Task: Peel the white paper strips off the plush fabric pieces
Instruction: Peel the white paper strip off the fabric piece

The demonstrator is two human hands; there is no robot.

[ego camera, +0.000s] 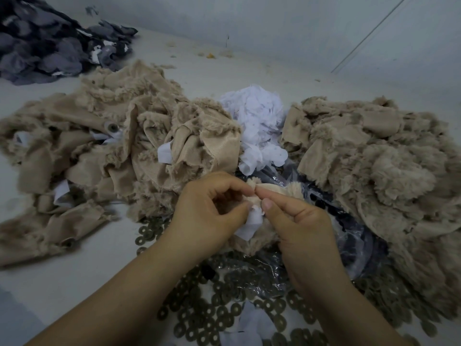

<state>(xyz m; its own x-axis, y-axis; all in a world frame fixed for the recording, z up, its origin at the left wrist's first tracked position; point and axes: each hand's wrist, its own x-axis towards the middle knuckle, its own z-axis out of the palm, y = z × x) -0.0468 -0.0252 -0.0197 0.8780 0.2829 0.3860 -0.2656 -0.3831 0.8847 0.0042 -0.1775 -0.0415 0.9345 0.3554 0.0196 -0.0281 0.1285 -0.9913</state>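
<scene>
Left hand (209, 211): fingers curled, thumb and forefinger pinching the edge of a small tan plush fabric piece (264, 193) held above the table centre. Right hand (296, 221): thumb and forefinger pinching the same piece from the other side, remaining fingers curled under; the two hands nearly touch at the fingertips. White paper strip (250, 224): hangs from the held piece between the two hands, lower end loose; which fingers grip it cannot be told. Pile of tan plush pieces, left (104, 136): heaped on the table, several white strips showing among the folds. Pile of tan plush pieces, right (379, 161): heaped, just beside the hands. Heap of crumpled white paper (259, 121): between the two tan piles, behind the hands. Clear plastic bag (349, 240): under the right hand, dark contents inside. Dark ring-shaped washers (224, 303): scattered over the table beneath the forearms. Pile of grey fabric pieces (47, 41): far left corner. Pale table surface (50, 283)
</scene>
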